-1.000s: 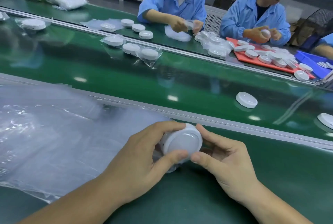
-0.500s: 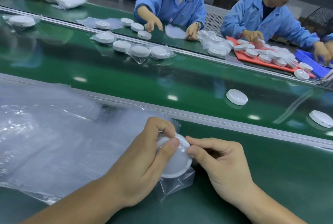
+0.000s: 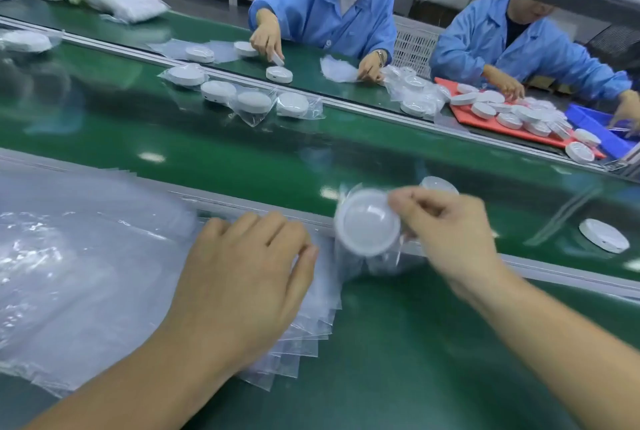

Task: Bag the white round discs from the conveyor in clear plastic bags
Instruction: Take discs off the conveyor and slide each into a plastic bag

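The green conveyor runs from left to right in front of the person. On the near left lies a wide pile of clear bags. The left hand rests on its right end with the fingers nearly flat, grasping nothing. These bags look thin, soft and slippery, so probably one must be peeled off at a corner.

The right hand holds a white disc above the near rail. The disc is already inside a bag, and the fingers pinch its right rim. It seems light, stiff and smooth, so the rim is the good place to hold.

At the far side work two people in blue coats, beside a red tray of discs. Bagged discs lie on the far belt. One loose disc lies just behind the right hand and could be knocked; another disc is further right.
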A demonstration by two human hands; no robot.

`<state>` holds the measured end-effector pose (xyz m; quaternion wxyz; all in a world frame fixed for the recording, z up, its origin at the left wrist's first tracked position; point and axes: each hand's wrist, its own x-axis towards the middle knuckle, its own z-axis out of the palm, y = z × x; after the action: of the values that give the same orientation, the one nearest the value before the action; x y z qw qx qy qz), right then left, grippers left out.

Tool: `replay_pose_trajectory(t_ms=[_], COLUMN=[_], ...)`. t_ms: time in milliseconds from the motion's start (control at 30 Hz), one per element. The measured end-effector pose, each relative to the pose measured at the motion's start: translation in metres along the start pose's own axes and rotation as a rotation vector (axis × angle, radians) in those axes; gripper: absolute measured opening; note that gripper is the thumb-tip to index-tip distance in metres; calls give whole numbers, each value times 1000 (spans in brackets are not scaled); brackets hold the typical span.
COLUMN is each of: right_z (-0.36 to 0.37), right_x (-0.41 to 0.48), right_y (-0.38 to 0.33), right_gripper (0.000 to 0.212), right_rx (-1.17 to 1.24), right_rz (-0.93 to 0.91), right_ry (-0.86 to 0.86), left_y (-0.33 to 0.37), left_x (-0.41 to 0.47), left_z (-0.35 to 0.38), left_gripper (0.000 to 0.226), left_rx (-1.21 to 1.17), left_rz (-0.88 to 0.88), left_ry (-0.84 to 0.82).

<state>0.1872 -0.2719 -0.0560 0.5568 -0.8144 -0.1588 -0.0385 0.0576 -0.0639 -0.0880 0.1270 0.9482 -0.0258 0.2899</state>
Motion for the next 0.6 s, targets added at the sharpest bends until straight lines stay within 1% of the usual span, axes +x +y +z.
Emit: replay_pose_trajectory(t_ms=[67,100,133,167,200,300,333,367,433,467,567,600], right_z=[-5,-7,-9,-9,-7,4,5,3,-6,-12,-32,-34], right_x=[52,80,105,127,145,175,176,173,162,155,134,125], right_y=[5,8,11,15,21,50,61,72,90,97,103,99], right_gripper=[13,7,8,12,16,33,41,50,63,64,51,47], right_rx=[-60,-120,-221,-345,-460,-764,-872,-984,-1107,-1112,-1089,-1047], right_rz=[-12,-38,-84,-118,-113,98,149,188,236,228,114,92], right_ry=[164,233,277,269,205,-180,-256,-291,-307,-288,-166,-132], left_y=[-5,-5,-4,-2,-1,-1,0,2,8,9,10,9], left_x=[-3,-5,-6,-6,-6,-5,-7,-8,-9,-9,-10,-11], left_z=[6,10,13,14,14,13,13,15,18,18,16,16], left_gripper=[34,38,40,40,39,33,31,30,31,30,30,28], left_rx=[109,117,105,80,57,36,44,54,56,44,-3,-12], left_rz=[66,91,106,114,122,143,143,142,133,130,123,135], left_ry=[-145,-208,-257,-288,-304,-290,-286,-287,-283,-280,-290,-289])
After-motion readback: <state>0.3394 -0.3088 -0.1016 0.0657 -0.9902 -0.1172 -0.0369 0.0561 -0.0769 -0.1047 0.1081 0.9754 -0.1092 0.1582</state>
